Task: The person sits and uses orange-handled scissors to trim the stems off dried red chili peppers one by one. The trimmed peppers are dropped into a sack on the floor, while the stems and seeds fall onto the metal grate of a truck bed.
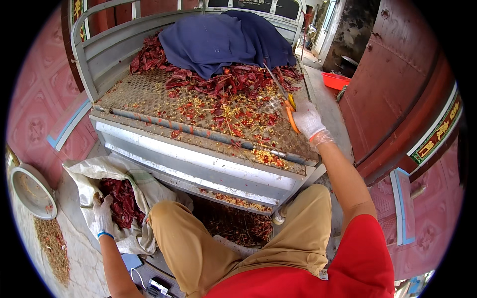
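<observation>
My right hand [308, 118], in a white glove, grips scissors with orange handles [289, 111] over the right side of a metal cargo bed [123, 97]. Their long blades point away from me, to the edge of a pile of dried red chillies [231, 82]. A dark blue cloth [212, 41] covers much of that pile. At lower left, my gloved left hand [102, 216] is in the mouth of a white woven sack [143, 182]. Its fingers look apart beside more dried chillies [121, 201], and I see nothing between them.
Yellow seeds [231, 110] and chilli scraps litter the bed. A metal rod [179, 126] runs along its front edge. A round metal basin [33, 192] stands at far left, near a heap of seeds or scraps [54, 246]. A red plastic basin [335, 80] sits beside the maroon door [387, 70].
</observation>
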A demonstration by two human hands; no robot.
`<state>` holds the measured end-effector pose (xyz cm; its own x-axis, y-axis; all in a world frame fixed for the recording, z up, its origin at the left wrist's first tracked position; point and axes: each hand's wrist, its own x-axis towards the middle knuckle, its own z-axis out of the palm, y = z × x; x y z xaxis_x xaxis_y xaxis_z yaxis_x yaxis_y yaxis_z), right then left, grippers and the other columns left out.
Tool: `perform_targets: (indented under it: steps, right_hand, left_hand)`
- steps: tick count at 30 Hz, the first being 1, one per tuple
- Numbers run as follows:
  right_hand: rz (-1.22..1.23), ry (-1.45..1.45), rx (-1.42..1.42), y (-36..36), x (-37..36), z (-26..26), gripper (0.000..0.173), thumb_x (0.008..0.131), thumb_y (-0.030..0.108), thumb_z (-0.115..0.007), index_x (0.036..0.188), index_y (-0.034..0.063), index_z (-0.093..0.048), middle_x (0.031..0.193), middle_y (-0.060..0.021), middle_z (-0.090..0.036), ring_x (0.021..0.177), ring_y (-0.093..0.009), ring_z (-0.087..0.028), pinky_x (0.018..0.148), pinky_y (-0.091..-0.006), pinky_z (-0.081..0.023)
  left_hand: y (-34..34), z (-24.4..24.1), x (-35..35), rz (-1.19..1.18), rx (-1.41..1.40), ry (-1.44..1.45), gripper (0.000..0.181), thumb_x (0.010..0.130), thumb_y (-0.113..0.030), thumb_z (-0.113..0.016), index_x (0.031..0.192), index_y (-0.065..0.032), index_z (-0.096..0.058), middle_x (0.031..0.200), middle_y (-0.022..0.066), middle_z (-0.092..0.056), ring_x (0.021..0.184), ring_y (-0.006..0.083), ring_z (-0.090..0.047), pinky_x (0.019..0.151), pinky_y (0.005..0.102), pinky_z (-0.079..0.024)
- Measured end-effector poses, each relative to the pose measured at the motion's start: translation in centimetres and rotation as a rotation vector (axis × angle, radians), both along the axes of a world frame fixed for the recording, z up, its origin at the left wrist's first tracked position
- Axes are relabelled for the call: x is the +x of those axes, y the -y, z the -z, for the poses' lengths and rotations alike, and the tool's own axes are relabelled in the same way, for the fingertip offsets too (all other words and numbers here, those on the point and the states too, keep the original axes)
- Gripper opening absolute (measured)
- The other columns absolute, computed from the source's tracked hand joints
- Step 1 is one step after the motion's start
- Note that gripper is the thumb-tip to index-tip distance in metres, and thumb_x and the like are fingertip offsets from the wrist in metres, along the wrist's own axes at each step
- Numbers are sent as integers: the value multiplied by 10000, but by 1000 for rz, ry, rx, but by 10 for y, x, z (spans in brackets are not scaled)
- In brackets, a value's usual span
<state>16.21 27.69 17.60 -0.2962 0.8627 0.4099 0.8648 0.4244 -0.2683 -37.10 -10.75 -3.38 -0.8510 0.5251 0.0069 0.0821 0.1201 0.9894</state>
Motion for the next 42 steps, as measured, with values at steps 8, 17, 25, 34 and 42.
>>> perform_targets:
  steps: [8, 17, 25, 34, 42]
  right_hand:
    - [-21, 93, -107, -114, -50, 24, 301, 894, 304, -629, 1037, 40, -630, 984, -229, -677, 957, -417, -646, 788, -467, -510]
    - [47, 54, -50, -134, -60, 33, 320, 934, 306, -589, 1078, 24, -635, 1057, -214, -682, 965, -392, -656, 814, -452, -516]
    - [36, -16, -275, -102, -91, -3, 446, 830, 412, -718, 1064, 34, -679, 999, -205, -705, 942, -377, -682, 812, -458, -532]
    - [161, 101, -230, -122, -111, 31, 363, 922, 331, -601, 1108, 28, -674, 1136, -183, -690, 1069, -354, -664, 878, -444, -538]
    - [-124, -476, -459, -69, -55, 10, 279, 762, 138, -797, 947, 13, -630, 769, -67, -625, 652, -155, -616, 566, -328, -488]
  left_hand:
    - [-68, 19, 79, 174, 273, 20, 651, 898, -24, -590, 1496, 42, -342, 1487, 139, -438, 1323, 219, -463, 1087, 330, -382]
    - [-109, -24, 273, 469, 314, 526, 536, 870, -15, -601, 1375, 64, -437, 1184, 108, -573, 1056, 178, -561, 923, 295, -471]
    - [-128, -1, 295, 668, 89, 519, 412, 903, -133, -642, 1277, 5, -544, 1090, 60, -665, 944, 130, -611, 813, 269, -501]
    - [-132, 3, 299, 861, -19, 375, 352, 906, -183, -647, 1203, -2, -595, 1036, 30, -665, 887, 113, -593, 775, 260, -478]
    - [-127, -7, 298, 860, -4, 535, 417, 912, -204, -647, 1265, 2, -569, 1058, 49, -667, 948, 133, -625, 813, 275, -507]
